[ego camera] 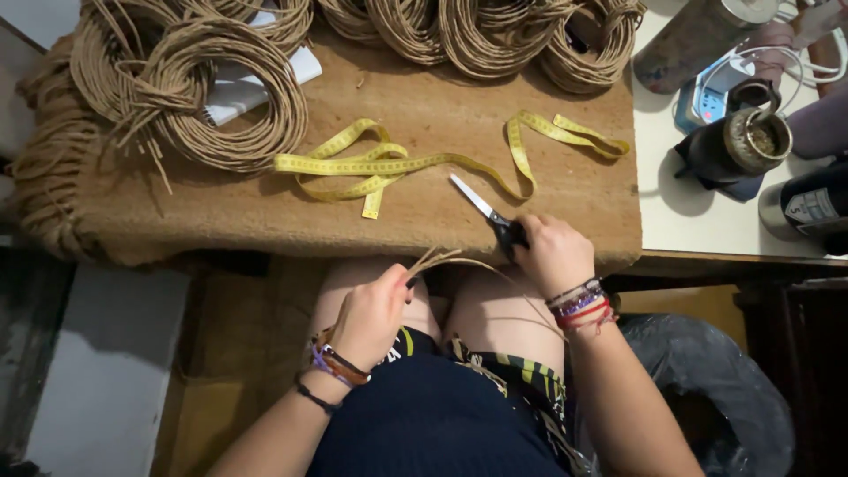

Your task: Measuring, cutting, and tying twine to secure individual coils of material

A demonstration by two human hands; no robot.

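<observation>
at the near edge of the desk [221,221], just below the yellow tape measure [389,165], the right hand [555,252] is clenched on the scissors [491,216], while the left hand [375,309], lower over the lap, pinches a bundle of cord strands [442,259].

1 pr scissors [484,212], 1 tape measure [397,165], approx 7 cord coils [231,97].

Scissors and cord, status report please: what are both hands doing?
Left hand pinching cord strands. Right hand on scissors, lying on table. Tape measure beyond, apart.
</observation>
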